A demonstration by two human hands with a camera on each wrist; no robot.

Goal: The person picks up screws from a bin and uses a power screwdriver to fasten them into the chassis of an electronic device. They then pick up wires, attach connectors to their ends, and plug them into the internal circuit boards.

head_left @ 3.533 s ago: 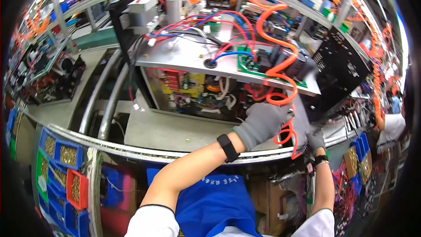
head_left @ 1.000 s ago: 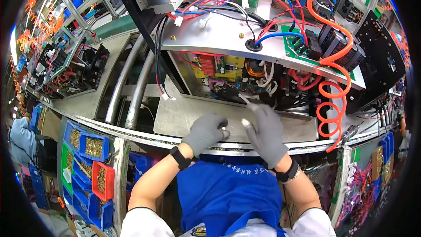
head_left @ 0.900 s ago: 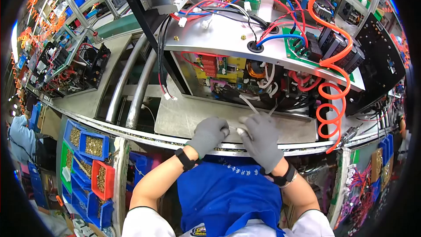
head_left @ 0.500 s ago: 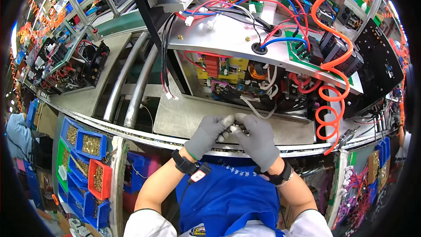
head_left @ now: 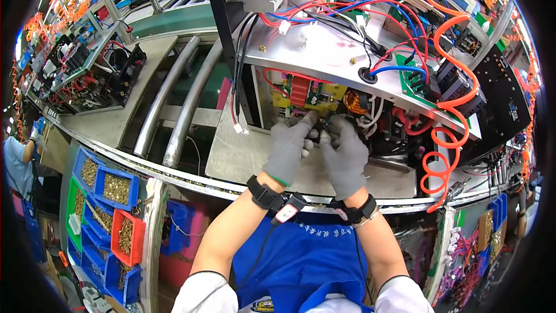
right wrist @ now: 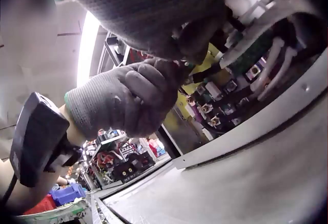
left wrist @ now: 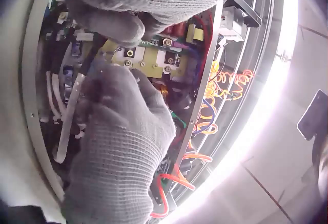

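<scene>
Both gloved hands meet in the open front of a metal chassis [head_left: 333,58], below its silver top panel. In the head view my left hand [head_left: 286,148] and right hand [head_left: 346,156] bring their fingertips together before a yellow circuit board [left wrist: 148,66]. A cable with a white sleeve [left wrist: 69,119] and a black end [right wrist: 206,74] runs between the fingertips, which pinch it; its very tip is hidden by the gloves. Left of the hands, red components [head_left: 299,91] stand on the board. A copper-wound coil [head_left: 354,103] sits just behind the right hand.
An orange coiled hose [head_left: 443,165] hangs at the right. Loose wires with white plugs [head_left: 241,130] dangle at the chassis's left edge. Two metal rollers [head_left: 200,101] lie farther left, near another opened unit [head_left: 87,72]. Blue bins [head_left: 119,188] of small hardware stand front left.
The right hand has left the hose area at the right and joined the left. Half a second ago both met over the bench plate; now they reach up into the chassis opening.
</scene>
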